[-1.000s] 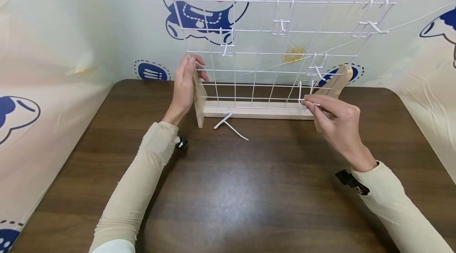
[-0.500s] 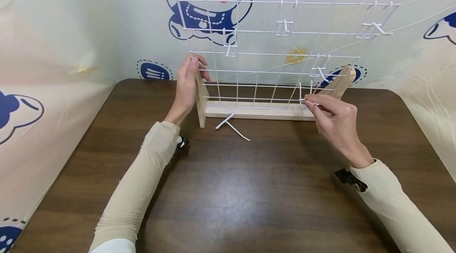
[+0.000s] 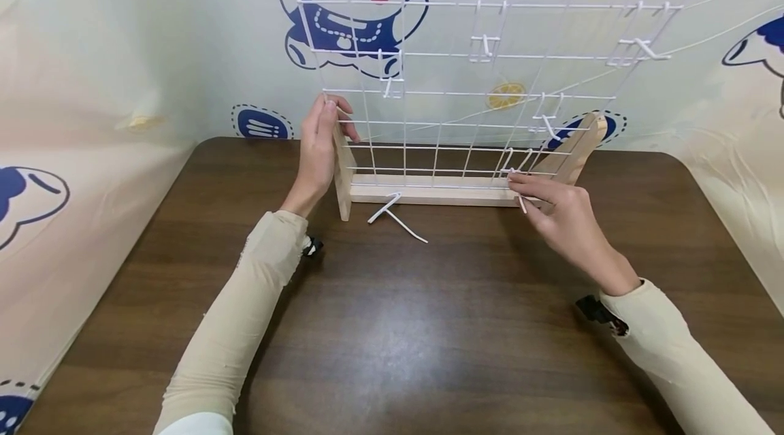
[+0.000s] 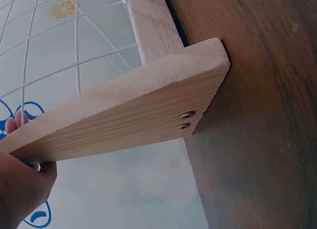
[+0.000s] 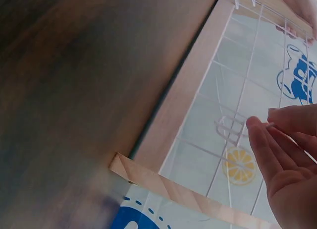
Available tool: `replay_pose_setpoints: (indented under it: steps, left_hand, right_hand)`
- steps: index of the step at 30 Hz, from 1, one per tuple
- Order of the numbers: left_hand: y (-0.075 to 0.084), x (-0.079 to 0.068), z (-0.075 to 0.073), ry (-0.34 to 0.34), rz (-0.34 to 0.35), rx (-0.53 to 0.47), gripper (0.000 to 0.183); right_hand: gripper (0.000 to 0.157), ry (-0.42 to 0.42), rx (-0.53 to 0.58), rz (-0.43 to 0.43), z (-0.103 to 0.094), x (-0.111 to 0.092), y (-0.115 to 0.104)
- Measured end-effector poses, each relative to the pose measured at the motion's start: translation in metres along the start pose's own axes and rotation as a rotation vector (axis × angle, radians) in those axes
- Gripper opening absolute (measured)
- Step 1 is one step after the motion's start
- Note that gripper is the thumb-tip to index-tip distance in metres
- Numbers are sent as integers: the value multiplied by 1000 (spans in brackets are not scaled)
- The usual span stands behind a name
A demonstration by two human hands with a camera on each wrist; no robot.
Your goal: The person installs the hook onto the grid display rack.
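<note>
A white wire grid (image 3: 422, 147) stands in a wooden frame (image 3: 429, 194). My left hand (image 3: 318, 142) grips the left wooden upright (image 3: 343, 176), thumb on the near side; in the left wrist view part of that hand (image 4: 25, 184) shows beside the upright. At the grid's lower right, my right hand (image 3: 557, 214) pinches a white wire hook (image 3: 507, 161), its two bent prongs tilted against the wires. The right wrist view shows the thumb and fingers of this hand (image 5: 287, 154) on the hook (image 5: 228, 131); whether the prongs are caught on a wire, I cannot tell.
Several white hooks hang on the grid, such as an upper middle hook (image 3: 485, 45) and a right-hand hook (image 3: 545, 123). Another hook (image 3: 387, 207) juts out before the base at the left. A brown table (image 3: 392, 326) carries the frame; a printed cloth (image 3: 202, 67) hangs behind.
My right hand has shifted slightly left, turning the hook so that its prongs, upright before, now lean over and sit lower. The left hand keeps its grip on the upright.
</note>
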State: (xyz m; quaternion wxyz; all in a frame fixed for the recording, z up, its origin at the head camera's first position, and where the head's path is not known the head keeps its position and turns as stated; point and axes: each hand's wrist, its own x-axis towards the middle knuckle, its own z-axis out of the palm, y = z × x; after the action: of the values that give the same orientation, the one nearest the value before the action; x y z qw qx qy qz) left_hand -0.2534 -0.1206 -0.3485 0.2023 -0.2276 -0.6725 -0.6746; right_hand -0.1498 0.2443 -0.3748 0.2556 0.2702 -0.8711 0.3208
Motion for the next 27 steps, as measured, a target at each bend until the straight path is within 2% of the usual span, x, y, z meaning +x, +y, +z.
replay_pose_setpoints:
  steps: [8,18,23,27]
  left_hand:
    - [-1,1,0,12,44,-11,34]
    - [1,0,-3,-4,32,-73,33]
    - [0,0,-2,-12,39,-63,34]
    - [0,0,-1,-13,52,-57,35]
  right_hand:
    - [33,-9,13,28,2,0,4]
    - [43,-87,64,88,-1,0,5]
    - [47,-105,95,79,-5,-1,6]
    - [51,-120,56,53,-8,0,4]
